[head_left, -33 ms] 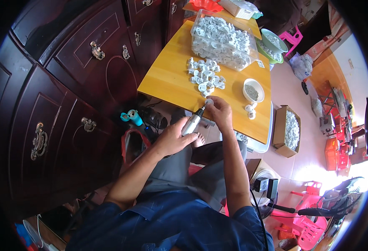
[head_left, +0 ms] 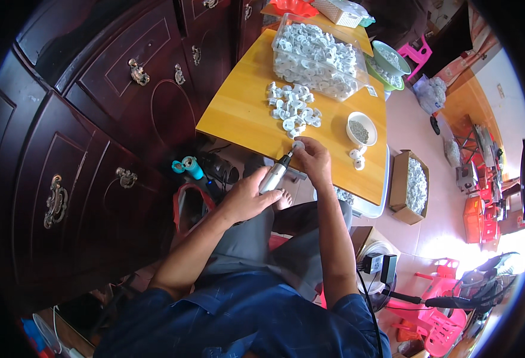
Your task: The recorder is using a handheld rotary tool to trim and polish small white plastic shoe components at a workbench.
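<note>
Screwdriver (head_left: 274,176) aslant, tip forward-right

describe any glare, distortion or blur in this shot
Head view: glare washes out part of the floor at lower right; head view: cabinet edges bow at left, corners fall black; head view: left hand, right hand and silver tool look fairly sharp.

Left hand (head_left: 244,200) had a silver electric screwdriver (head_left: 272,179) mid-frame, tip (head_left: 290,154) right at a little white plastic part (head_left: 299,145) pinched in the right hand (head_left: 314,161). Loose white parts (head_left: 296,105) sat just above, with a clear bin (head_left: 316,85) heaped with similar bits, top centre.
</note>
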Tool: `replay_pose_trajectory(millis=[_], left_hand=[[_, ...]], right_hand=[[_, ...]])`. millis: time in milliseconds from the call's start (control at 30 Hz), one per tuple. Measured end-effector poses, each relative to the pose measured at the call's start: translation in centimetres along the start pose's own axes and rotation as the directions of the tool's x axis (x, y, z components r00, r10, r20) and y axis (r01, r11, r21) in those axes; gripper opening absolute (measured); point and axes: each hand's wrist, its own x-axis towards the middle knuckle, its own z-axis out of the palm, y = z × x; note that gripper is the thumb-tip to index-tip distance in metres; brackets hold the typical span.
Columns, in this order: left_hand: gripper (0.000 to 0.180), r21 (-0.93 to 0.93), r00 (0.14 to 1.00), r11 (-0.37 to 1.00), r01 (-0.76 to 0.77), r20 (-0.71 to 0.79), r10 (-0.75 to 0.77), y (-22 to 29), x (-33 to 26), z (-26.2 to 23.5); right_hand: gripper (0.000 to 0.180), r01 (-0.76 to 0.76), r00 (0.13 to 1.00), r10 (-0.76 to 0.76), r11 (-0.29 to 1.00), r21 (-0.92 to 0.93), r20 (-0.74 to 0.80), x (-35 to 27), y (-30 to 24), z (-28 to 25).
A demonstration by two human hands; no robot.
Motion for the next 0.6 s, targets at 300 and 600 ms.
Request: replay_pose_trajectory(millis=[300, 600], left_hand=[[0.053, 0.032, 1.0, 0.999, -0.009, 0.002, 0.009, -0.15, 0.13, 0.05], [0.053, 0.01, 1.0, 1.0, -0.017, 0.01, 0.017, -0.07, 0.08, 0.05]], right_hand=[[0.027, 0.011, 1.0, -0.011, 1.0, 0.011, -0.02, -0.05, 0.26, 0.08], [0.024, 0.044, 0.998, -0.045, 0.999, -0.024, -0.051, -0.3, 0.06, 0.1]])
